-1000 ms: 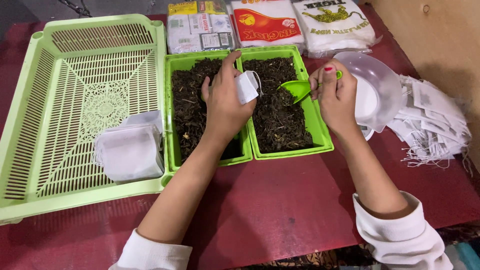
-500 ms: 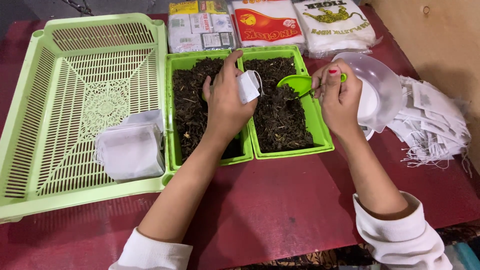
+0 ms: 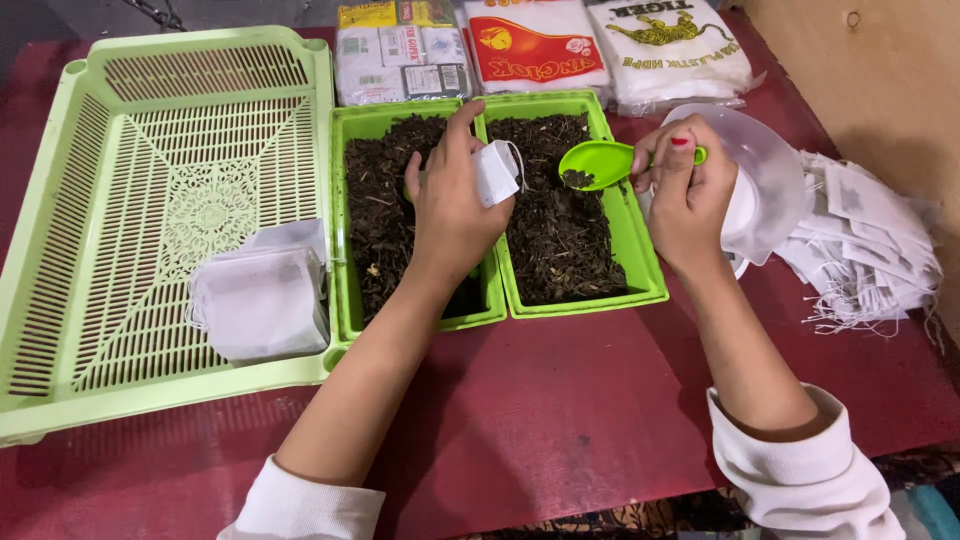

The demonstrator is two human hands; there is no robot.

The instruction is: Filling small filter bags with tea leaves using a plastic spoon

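Observation:
My left hand (image 3: 450,205) holds a small white filter bag (image 3: 496,172) over the gap between two small green trays (image 3: 650,290) filled with dark dried leaves (image 3: 555,235). A green plastic scoop (image 3: 598,163) with a little of the leaves in its bowl is gripped by my right hand (image 3: 686,190). The scoop is lifted above the right tray, its bowl just to the right of the bag's mouth. Both sleeves are white.
A large light-green slotted basket (image 3: 120,200) on the left holds a stack of white filled bags (image 3: 262,295). Packets (image 3: 535,45) lie along the back. A clear plastic bowl (image 3: 765,180) and a heap of empty white bags (image 3: 870,245) sit at the right on the red table.
My right hand has raised the scoop out of the leaves in the right tray and brought it level, closer to the bag. My left hand has stayed in place.

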